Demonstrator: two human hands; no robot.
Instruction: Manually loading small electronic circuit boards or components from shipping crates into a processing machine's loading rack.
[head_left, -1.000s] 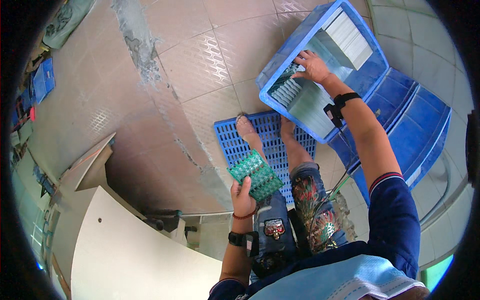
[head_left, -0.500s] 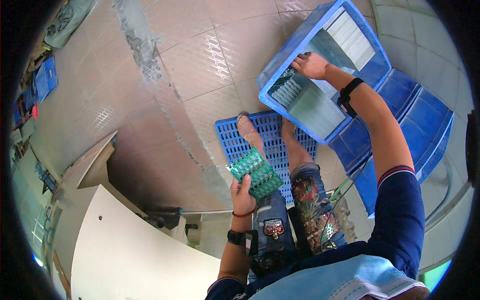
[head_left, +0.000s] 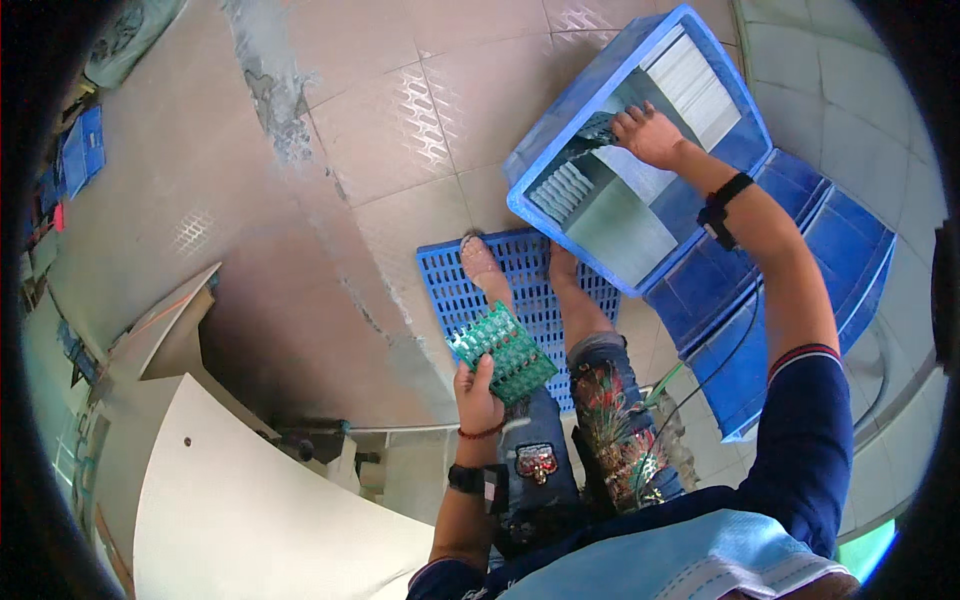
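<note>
My left hand grips a green circuit board panel by its near edge, thumb on top, above my lap. The panel is covered with rows of small parts. My right hand reaches into a blue crate at the upper right, fingers closed on the edge of a dark circuit board panel. That panel is tilted and partly hidden in shadow. Below it in the crate lies a row of pale ridged pieces. A stack of white sheets fills the crate's far end.
A blue slotted plastic mat lies under my feet. More blue crates stand right of the open one. A white tabletop takes up the lower left. A dark cable hangs beside my right leg.
My right hand has lifted slightly and moved right inside the crate, drawing the dark panel away from the pale ridged row. The left hand keeps its hold; the whole view has shifted slightly.
</note>
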